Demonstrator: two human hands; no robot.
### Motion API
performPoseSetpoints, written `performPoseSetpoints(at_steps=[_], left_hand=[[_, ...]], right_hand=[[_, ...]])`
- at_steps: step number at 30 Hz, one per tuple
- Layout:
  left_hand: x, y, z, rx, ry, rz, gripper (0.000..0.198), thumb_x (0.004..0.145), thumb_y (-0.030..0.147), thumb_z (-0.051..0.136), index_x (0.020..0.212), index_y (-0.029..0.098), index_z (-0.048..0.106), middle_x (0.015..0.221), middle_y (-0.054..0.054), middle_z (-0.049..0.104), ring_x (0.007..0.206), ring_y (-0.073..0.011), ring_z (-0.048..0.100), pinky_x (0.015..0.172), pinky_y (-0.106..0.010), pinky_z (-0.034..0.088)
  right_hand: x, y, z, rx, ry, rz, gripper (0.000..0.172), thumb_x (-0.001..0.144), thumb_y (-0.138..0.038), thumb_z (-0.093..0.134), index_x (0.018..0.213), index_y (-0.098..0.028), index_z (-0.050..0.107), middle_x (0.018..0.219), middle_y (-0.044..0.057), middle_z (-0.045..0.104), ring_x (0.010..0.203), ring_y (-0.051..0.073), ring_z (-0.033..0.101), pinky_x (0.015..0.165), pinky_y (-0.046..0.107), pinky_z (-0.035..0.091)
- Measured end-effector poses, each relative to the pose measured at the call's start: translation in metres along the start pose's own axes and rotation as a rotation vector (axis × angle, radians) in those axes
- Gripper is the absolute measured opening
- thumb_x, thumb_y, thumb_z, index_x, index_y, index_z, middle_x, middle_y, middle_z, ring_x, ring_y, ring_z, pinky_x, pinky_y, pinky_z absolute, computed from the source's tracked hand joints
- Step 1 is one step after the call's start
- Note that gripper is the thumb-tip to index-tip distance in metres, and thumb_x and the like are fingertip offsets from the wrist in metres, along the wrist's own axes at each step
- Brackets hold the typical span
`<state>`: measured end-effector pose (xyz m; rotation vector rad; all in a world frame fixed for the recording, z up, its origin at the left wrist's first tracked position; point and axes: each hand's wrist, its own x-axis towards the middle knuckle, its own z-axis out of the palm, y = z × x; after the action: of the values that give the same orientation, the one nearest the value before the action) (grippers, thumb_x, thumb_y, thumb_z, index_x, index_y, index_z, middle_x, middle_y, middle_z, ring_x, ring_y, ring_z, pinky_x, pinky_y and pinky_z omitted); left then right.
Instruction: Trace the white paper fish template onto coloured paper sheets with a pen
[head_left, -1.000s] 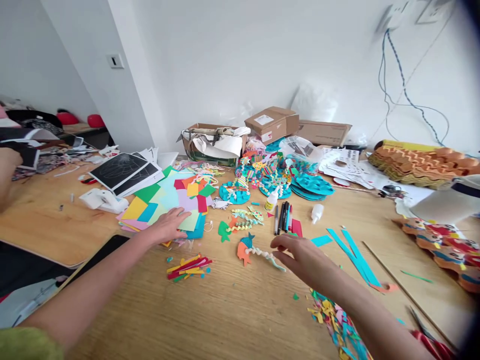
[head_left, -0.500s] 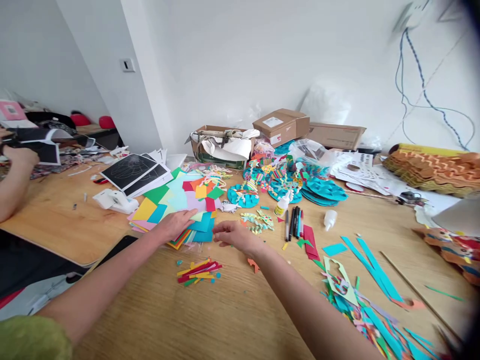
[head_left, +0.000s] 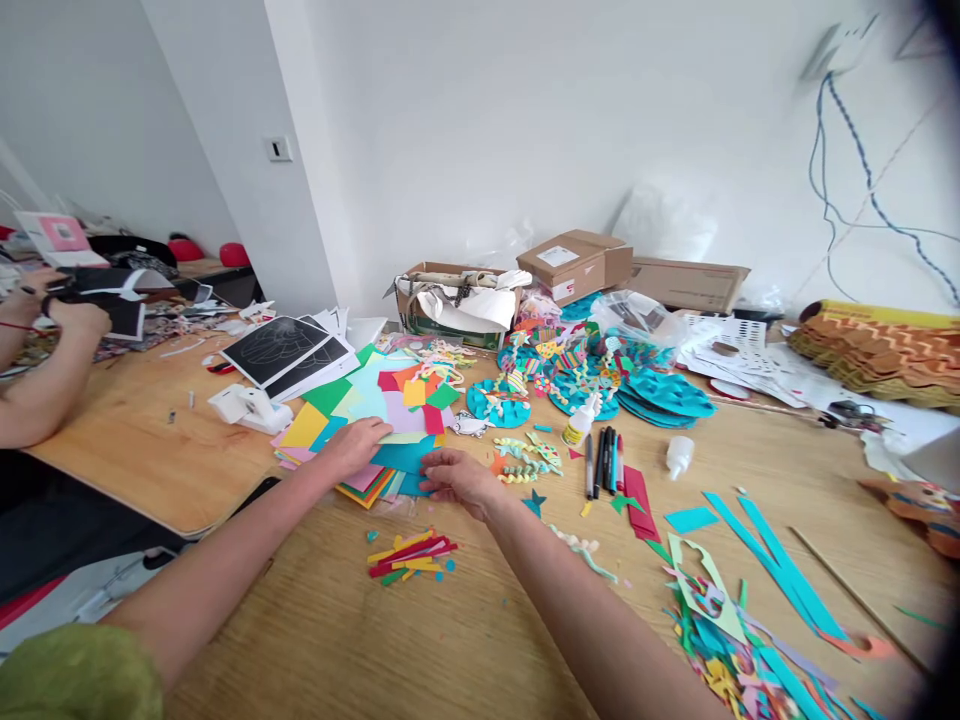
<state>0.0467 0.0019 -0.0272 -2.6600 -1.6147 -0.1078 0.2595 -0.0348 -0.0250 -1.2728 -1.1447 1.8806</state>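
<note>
My left hand curls over a pile of coloured paper squares on the wooden table, lifting the upper sheets at their near edge. My right hand lies just right of it, fingers pinching the edge of a teal sheet low in the pile. A small heap of red, yellow and green paper strips lies in front of both hands. A paper fish with a curly tail rests right of my right forearm.
Marker pens, two glue bottles, teal paper discs, cardboard boxes and scrap strips crowd the right and back. Black printed sheets and a white tape dispenser lie at left. Another person's arm works at far left.
My right hand left the paper fish at right, swept left across the table and closed on the teal sheet in the pile. My left hand stayed on the pile.
</note>
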Motion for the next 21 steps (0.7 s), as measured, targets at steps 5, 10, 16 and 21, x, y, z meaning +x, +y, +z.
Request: performPoseSetpoints(at_steps=[5, 10, 16, 21], left_hand=[[0.002, 0.006, -0.002, -0.039, -0.031, -0.002, 0.039, 0.077, 0.005, 0.039, 0.110, 0.020, 0.055, 0.109, -0.006, 0.058, 0.102, -0.0185, 0.053, 0.087, -0.029, 0.041], [-0.002, 0.007, -0.006, -0.074, -0.089, -0.014, 0.038, 0.080, 0.018, 0.047, 0.118, 0.019, 0.051, 0.119, -0.010, 0.053, 0.110, -0.0226, 0.049, 0.091, -0.033, 0.040], [0.012, -0.004, -0.023, -0.107, -0.144, -0.034, 0.053, 0.079, 0.036, 0.057, 0.127, 0.018, 0.043, 0.130, -0.009, 0.046, 0.119, -0.0207, 0.043, 0.099, -0.029, 0.034], [0.057, -0.003, -0.019, -0.072, -0.068, -0.123, 0.037, 0.086, 0.031, 0.051, 0.120, 0.016, 0.047, 0.124, -0.010, 0.049, 0.111, -0.0235, 0.048, 0.093, -0.044, 0.039]], right_hand=[[-0.002, -0.002, -0.003, 0.028, 0.003, -0.010, 0.016, 0.069, -0.007, 0.055, 0.083, -0.016, 0.054, 0.074, 0.000, 0.061, 0.056, 0.007, 0.059, 0.049, 0.018, 0.045], [-0.006, -0.007, -0.005, -0.024, 0.001, -0.030, 0.017, 0.070, -0.009, 0.052, 0.085, -0.017, 0.054, 0.081, 0.001, 0.062, 0.060, 0.008, 0.060, 0.054, 0.019, 0.045], [-0.042, -0.008, 0.000, -0.257, -0.090, -0.113, 0.016, 0.065, -0.008, 0.052, 0.074, -0.016, 0.060, 0.074, 0.000, 0.062, 0.062, 0.010, 0.056, 0.054, 0.021, 0.040], [-0.114, -0.012, 0.012, -0.795, -0.161, -0.353, 0.024, 0.070, -0.012, 0.049, 0.085, -0.019, 0.067, 0.079, 0.002, 0.065, 0.069, 0.012, 0.054, 0.062, 0.022, 0.038]])
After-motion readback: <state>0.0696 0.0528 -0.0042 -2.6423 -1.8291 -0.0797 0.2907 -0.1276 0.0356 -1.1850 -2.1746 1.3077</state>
